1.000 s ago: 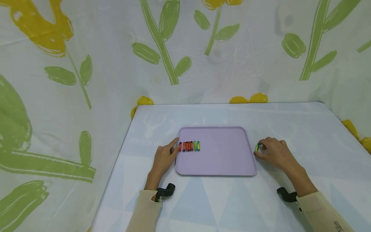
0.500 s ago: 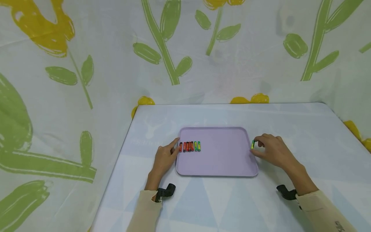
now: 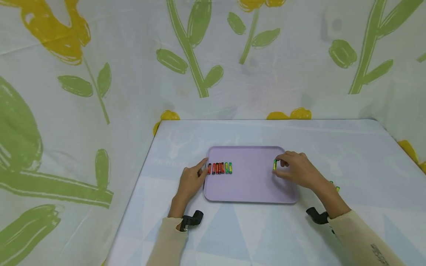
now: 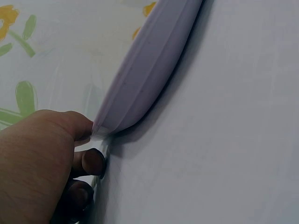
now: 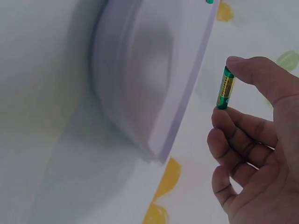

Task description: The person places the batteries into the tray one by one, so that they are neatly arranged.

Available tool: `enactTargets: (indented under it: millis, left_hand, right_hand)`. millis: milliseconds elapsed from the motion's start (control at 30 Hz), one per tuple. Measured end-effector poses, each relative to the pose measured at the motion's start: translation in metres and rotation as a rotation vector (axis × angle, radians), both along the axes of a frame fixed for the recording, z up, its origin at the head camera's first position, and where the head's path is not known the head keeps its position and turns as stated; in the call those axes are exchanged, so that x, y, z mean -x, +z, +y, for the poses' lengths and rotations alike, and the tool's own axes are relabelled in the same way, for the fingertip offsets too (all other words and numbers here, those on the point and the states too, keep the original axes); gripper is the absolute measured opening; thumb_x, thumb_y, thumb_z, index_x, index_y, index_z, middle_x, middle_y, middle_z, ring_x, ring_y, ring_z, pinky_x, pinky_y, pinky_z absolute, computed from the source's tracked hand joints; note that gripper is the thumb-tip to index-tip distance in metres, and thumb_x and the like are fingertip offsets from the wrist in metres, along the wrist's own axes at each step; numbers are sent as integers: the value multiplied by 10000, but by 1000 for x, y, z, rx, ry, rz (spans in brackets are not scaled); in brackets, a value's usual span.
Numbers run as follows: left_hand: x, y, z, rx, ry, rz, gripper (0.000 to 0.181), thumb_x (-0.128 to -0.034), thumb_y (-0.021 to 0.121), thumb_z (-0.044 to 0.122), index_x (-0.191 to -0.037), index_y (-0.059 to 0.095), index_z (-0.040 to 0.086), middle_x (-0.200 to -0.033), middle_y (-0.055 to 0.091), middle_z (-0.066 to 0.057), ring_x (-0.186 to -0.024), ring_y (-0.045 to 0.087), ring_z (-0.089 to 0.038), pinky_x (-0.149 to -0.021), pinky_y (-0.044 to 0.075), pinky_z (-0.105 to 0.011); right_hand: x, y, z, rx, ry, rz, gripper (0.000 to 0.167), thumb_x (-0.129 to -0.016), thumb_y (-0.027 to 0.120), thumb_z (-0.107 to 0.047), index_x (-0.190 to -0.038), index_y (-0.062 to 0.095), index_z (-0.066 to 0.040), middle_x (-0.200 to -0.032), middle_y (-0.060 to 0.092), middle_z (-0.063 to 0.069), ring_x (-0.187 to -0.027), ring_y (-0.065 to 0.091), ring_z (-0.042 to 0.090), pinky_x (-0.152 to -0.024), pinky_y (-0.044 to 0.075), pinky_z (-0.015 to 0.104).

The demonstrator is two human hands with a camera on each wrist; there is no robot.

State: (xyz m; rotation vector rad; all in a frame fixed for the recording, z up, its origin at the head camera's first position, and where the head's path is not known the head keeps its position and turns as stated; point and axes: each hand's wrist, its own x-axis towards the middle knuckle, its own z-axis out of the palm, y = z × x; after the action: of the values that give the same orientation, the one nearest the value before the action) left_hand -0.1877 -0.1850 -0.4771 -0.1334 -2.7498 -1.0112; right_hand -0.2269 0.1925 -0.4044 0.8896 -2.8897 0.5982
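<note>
In the head view a lilac tray [image 3: 246,192] lies on the table. My left hand [image 3: 191,181] holds its left rim, and the left wrist view shows the thumb meeting the rim of the tray [image 4: 145,70]. Several red-and-black batteries [image 3: 217,168] stand in a row inside the tray's left side, with two green-and-yellow batteries [image 3: 228,168] at the row's right end. Over the tray's right part, my right hand [image 3: 299,168] pinches a green battery [image 5: 225,87] by its two ends between thumb and a fingertip. The other fingers of the right hand [image 5: 261,144] are curled.
More green batteries [image 3: 335,186] lie on the table right of the tray, partly hidden by the right forearm. A pale patterned cloth covers the table [image 3: 253,236]. Behind it hangs a flower-print curtain [image 3: 133,74]. Black wrist cameras [image 3: 193,218] sit on both wrists.
My right hand has carried the green battery leftward from beside the tray to above its right part. Green batteries on the table have come into view behind the forearm. My left hand stays at the rim.
</note>
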Motion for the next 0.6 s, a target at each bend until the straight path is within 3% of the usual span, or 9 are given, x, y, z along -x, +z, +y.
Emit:
enactTargets:
  millis: [267,433,600]
  left_hand:
    - [2,-3,-3,12,5,7,423,-1005,611,275,-1419,597,186,-614,496,80,-568,412,-128,-627,349,-328]
    - [1,-1,-2,-3,-9,11,417,-1009,608,270,-1414,601,174,-630,507,79,-561,416,-124,-642,362,-336]
    - [0,-1,0,1,-7,6,415,-1012,603,273,-1414,601,172,-631,504,88,-560,400,-118,-661,351,-336]
  right_hand:
    - [12,-1,-29,1,75,-13,326,-844,812,-282,-1062,710,-62,-864,598,1,-852,527,160,-813,352,437]
    - [17,-3,-45,-5,108,-31,332,-838,812,-293,-1059,711,-68,-860,608,-3,-865,532,166,-898,356,500]
    - [18,-6,-57,-15,133,-41,324,-835,814,-297,-1055,712,-83,-852,601,-13,-835,528,151,-858,380,476]
